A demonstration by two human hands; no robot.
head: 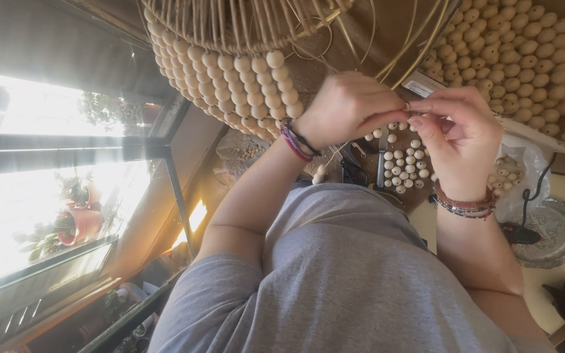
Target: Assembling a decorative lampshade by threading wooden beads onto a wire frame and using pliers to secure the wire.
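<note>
Left hand (348, 108) just below the frame (243, 19), fingers curled together, tips pressed against those of the right hand (459, 134). Right hand just beside it, lower right of the frame, thumb and forefinger closed in a pinch, the other fingers folded loosely. Between the 2 pinches, a tiny piece (408, 104), too small to tell whether bead, knot or thread end.

Hanging from the frame's left side, rows of pale strung beads (243, 85); to the frame's right, a wide beaded panel (524, 52). Further below the frame, under the hands, loose beads (403, 163) scattered on the table. Well down and right of the frame, a silver tray (560, 248) with a black tool (518, 232) on its edge.

Probably fine fingertip work, so: keep both pinches firm and close together, brace wrists steady, hold the piece over the loose beads in case of a drop, and avoid tugging on the strung rows.
</note>
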